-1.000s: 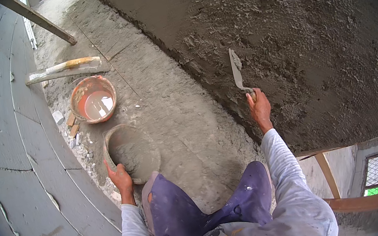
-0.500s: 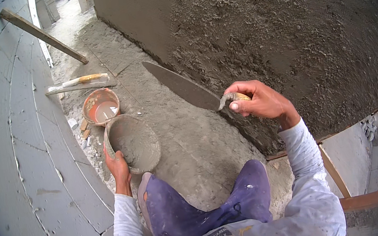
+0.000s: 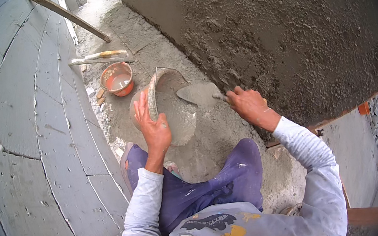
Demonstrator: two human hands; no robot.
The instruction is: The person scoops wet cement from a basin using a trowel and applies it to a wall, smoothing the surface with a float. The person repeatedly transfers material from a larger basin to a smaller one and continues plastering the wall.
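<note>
A mortar-coated bucket point(image 3: 168, 83) leans on its side in front of my feet, its mouth turned to the right. Grey wet mortar point(image 3: 177, 117) lies inside it. My left hand point(image 3: 154, 127) steadies the near left rim, long fingers stretched along the outer wall and the thumb on the rim's other side. In my right hand point(image 3: 251, 107) is a trowel, gripped by its handle. The trowel's broad blade point(image 3: 200, 94) points left, its tip over the bucket's mouth. Grey mortar coats the blade.
Beyond the bucket stands an orange bucket point(image 3: 117, 79) of cloudy water. A long float with a yellowish handle point(image 3: 105, 56) and a leaning wooden strip point(image 3: 69, 18) are farther off. A grey block wall point(image 3: 55, 132) rises left, a rough wet-plastered wall point(image 3: 274, 38) right.
The trowel has come down and left from beside the plastered wall to the bucket. The bucket has tipped over rightward, and my left hand's fingers have straightened along it.
</note>
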